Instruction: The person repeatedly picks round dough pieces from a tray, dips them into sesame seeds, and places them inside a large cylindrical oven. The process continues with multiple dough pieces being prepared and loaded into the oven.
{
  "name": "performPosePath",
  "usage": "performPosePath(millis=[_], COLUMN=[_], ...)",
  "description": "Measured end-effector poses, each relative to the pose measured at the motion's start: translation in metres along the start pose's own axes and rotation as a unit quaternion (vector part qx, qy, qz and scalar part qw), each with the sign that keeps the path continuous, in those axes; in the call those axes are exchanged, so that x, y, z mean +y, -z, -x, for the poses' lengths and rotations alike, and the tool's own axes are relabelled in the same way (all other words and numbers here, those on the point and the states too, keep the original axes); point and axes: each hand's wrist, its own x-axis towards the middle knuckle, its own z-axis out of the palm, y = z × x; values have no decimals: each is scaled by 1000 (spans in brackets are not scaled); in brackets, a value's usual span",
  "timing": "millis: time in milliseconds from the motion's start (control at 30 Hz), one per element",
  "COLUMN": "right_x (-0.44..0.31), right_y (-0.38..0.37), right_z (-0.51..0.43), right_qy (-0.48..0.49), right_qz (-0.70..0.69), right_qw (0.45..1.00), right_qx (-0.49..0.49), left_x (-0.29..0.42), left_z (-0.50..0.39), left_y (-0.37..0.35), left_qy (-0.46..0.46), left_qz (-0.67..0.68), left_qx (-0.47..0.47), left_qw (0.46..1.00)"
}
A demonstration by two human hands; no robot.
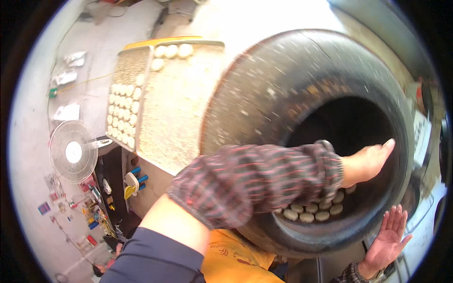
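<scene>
My left arm, in a patterned oversleeve, reaches across a large round clay-like oven. My left hand (368, 164) is over the dark mouth of the oven (311, 60), near its right inner wall; its fingers are partly hidden, and whether it holds anything is unclear. Just below the sleeve, several pale dough rounds (307, 217) sit against the lower inner wall. My right hand (385, 238) is raised beside the oven's lower right rim, palm up, fingers spread, holding nothing. Left of the oven, a large floured tray (166, 116) carries several dough pieces (171, 51) at its top end.
A narrower tray (132, 60) with rows of dough balls (122, 113) adjoins the large one. Farther left are a white fan (73, 152) and blue-handled tools (136, 178). An orange apron (237, 254) hangs below my arm. Part of another person (106, 265) shows at bottom left.
</scene>
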Motion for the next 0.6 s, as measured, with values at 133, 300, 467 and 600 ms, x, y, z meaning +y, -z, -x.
performPosePath(millis=[133,300,467,600], right_x=[55,184,358,476], right_y=[-128,-296,-411,-460], right_z=[-101,-214,-313,-372], right_qy=[-34,-105,-239,-125], right_qz=[144,244,364,644], right_qw=[989,961,891,742], right_qx=[1,-81,-125,-137], left_x=[50,2,-41,-41], left_z=[128,271,335,341], left_y=[157,423,609,663], left_qy=[-370,-192,-74,-40], left_qz=[68,-87,-440,-584], left_qx=[41,565,670,574], left_qw=[925,798,594,573])
